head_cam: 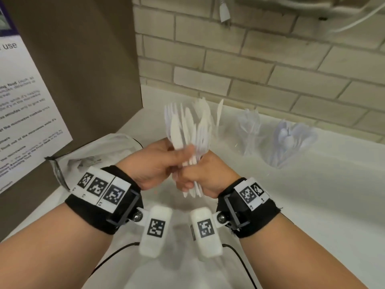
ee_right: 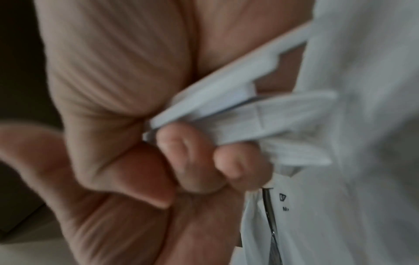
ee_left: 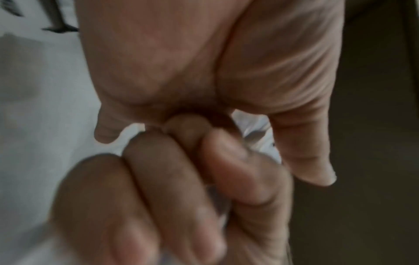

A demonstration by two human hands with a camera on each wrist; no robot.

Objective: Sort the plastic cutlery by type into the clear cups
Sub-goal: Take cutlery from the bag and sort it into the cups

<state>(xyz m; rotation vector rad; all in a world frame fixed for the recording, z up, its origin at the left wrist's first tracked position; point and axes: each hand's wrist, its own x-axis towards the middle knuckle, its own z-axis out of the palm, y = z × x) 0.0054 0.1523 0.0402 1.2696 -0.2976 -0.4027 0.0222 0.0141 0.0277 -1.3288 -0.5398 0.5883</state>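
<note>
A bundle of white plastic cutlery (head_cam: pixel 187 126), forks and knives mixed, stands upright over the white counter (head_cam: pixel 312 205) in the head view. My left hand (head_cam: pixel 166 161) grips it from the left at mid-handle. Lower down, my right hand (head_cam: pixel 198 180) curls round the handle ends (ee_right: pixel 226 100). The left wrist view is blurred and shows only curled fingers (ee_left: pixel 170 170). To the right stand two clear cups, one holding forks (head_cam: pixel 250 130) and one holding spoons (head_cam: pixel 291 142). A single knife (head_cam: pixel 219 111) sticks up just right of the bundle; its cup is hard to make out.
A crumpled clear plastic bag (head_cam: pixel 100 151) lies at the left by a brown panel (head_cam: pixel 83 80) bearing a printed notice. A brick wall (head_cam: pixel 250 69) backs the counter. Black cables (head_cam: pixel 239 257) run across the near counter.
</note>
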